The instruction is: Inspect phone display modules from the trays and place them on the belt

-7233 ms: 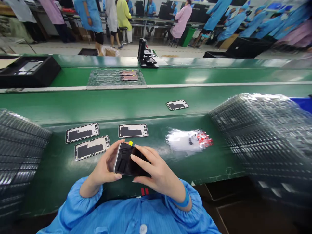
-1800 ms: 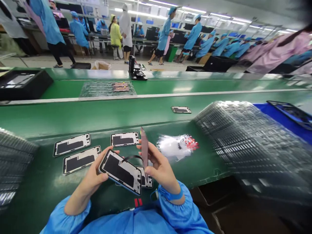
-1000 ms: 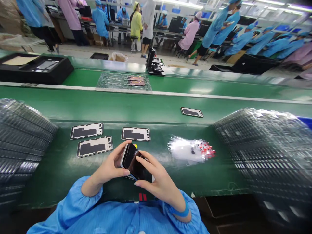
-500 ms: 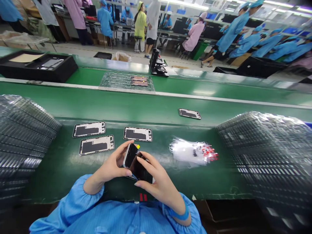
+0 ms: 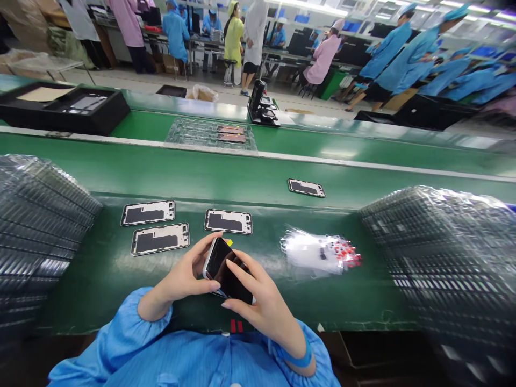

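Three frames [image 5: 160, 239] lie at 10 o'clock from the phone [image 5: 228, 271], which is clamped between the left hand [image 5: 181, 271] and the right hand [image 5: 258, 303]. Right fingers [image 5: 242, 263] hide much of its dark face, and a yellow tag [image 5: 229, 243] shows only partly at 12 o'clock. A blurred bag of parts [image 5: 320, 252] lies at 3 o'clock.

Dark glossy phone [image 5: 228, 270], held tilted, face upward, thin silver edge [image 5: 207, 263] along the left side, small yellow tag [image 5: 229, 243] just past the far end.
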The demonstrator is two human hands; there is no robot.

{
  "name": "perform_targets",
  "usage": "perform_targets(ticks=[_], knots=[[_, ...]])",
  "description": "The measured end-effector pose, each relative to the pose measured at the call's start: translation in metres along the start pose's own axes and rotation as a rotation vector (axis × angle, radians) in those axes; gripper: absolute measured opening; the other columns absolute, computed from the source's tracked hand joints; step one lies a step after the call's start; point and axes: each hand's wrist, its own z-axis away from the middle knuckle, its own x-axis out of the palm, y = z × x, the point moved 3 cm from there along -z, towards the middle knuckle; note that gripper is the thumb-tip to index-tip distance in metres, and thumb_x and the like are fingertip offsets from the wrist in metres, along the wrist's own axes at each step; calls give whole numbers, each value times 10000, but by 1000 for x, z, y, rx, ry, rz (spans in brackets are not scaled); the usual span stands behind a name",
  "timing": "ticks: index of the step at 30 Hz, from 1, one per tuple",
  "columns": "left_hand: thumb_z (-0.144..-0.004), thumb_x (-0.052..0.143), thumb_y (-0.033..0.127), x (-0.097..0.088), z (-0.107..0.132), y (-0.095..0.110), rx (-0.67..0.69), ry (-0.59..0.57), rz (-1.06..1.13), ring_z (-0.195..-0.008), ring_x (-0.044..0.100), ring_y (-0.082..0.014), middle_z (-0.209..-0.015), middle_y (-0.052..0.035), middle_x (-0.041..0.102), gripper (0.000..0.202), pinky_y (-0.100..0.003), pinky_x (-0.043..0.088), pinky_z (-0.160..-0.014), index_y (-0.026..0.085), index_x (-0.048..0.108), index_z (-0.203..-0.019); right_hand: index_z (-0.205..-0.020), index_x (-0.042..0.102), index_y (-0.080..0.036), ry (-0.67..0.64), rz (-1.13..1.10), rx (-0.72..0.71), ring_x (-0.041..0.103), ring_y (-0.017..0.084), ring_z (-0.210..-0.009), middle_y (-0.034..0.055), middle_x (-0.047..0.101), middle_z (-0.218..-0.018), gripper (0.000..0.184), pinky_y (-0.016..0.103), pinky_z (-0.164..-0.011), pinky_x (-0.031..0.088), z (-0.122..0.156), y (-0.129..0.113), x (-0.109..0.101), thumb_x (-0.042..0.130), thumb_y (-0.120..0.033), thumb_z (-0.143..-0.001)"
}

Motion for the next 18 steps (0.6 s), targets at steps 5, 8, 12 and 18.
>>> perform_targets(ticks=[5, 8, 12, 18], knots=[[-704, 875, 336, 0, 3, 3, 14, -13, -46, -1355, 526, -364, -1492, -157, 538, 945, -446, 440, -1117, 286, 425, -1534, -1554, 349, -347, 17, 47, -50, 484, 362, -1363, 152, 430, -1533, 711, 570, -1055, 493, 0, -6, -3, 679, -411, -927], [-709, 875, 290, 0, 6, 5, 32, -39, -35, -1377, 508, -355, -1510, -133, 528, 932, -441, 418, -1139, 326, 432, -1528, -1560, 327, -351, 39, 50, -88, 463, 365, -1370, 153, 417, -1533, 711, 589, -1052, 485, -1, -11, -4, 666, -390, -937], [-709, 878, 258, 2, 9, 8, 33, -71, -20, -1376, 515, -329, -1532, -87, 515, 909, -404, 429, -1130, 406, 454, -1499, -1565, 308, -349, 49, 34, -118, 423, 364, -1391, 150, 385, -1545, 711, 604, -1078, 453, -2, -15, -5, 654, -383, -945], [-677, 900, 263, 3, 10, 13, 34, -86, -34, -1344, 548, -337, -1522, -95, 521, 924, -401, 464, -1099, 401, 477, -1487, -1572, 274, -365, 48, 27, -126, 414, 358, -1391, 137, 377, -1554, 744, 607, -1084, 445, -1, -20, -8, 665, -359, -939]])
